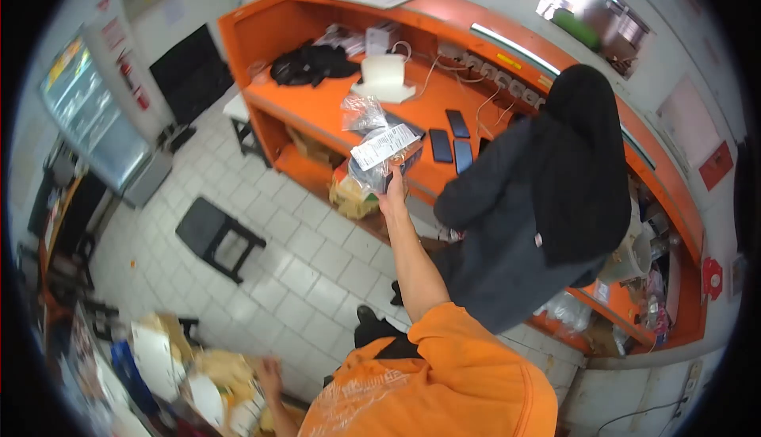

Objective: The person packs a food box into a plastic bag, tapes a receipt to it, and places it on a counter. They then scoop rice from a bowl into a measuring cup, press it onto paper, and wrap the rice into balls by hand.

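Observation:
My right hand, at the end of an outstretched arm, is closed around a clear plastic bag with something dark inside. A white printed slip lies across the bag's face. The bag is raised at the front edge of the orange counter; what it contains is hard to make out. Low on the left, my left hand hangs beside brown paper packages. Its fingers look loosely apart, and I see nothing in them.
A person in dark clothing stands close on my right at the counter. Several phones and a white stand are on it. A black stool stands on the tiled floor. A glass-door fridge is at the left wall.

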Demonstrator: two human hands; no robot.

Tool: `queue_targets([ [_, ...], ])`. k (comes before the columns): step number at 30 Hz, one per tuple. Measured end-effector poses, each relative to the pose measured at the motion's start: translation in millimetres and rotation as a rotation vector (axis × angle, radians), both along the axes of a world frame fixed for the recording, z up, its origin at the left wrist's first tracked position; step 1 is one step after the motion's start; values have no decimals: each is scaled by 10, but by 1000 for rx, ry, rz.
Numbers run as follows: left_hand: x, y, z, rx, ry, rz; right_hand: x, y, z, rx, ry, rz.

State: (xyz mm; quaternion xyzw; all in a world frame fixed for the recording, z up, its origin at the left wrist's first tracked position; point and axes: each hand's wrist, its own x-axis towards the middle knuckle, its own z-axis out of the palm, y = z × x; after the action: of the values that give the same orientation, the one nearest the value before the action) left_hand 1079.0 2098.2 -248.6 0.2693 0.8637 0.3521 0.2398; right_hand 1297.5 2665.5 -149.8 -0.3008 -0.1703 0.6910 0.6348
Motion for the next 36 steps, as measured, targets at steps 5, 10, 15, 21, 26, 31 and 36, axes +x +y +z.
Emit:
queue_targets([
  [5,-1158,2466,-150,28,31,-354,152,1378,835,66,-114,-309],
  [10,-1445,4619,-708,125,-7,-722,578,2247,2054,304,-151,-605],
  [15,-1655,6728,-381,245,78,-957,1480,3130,3123,275,-235,-787],
  [21,-1139,8905,-301,365,121,-1190,3230,4258,3078,184,-418,-840],
  [26,-672,10678,-149,446,183,-1357,3639,4755,3437,66,-515,-904],
  [31,-454,11516,-117,418,248,-1559,3755,4410,2990,-18,-524,-1036],
  [36,-663,11933,-128,374,311,-1677,3176,4092,2535,-86,-540,-1078],
])
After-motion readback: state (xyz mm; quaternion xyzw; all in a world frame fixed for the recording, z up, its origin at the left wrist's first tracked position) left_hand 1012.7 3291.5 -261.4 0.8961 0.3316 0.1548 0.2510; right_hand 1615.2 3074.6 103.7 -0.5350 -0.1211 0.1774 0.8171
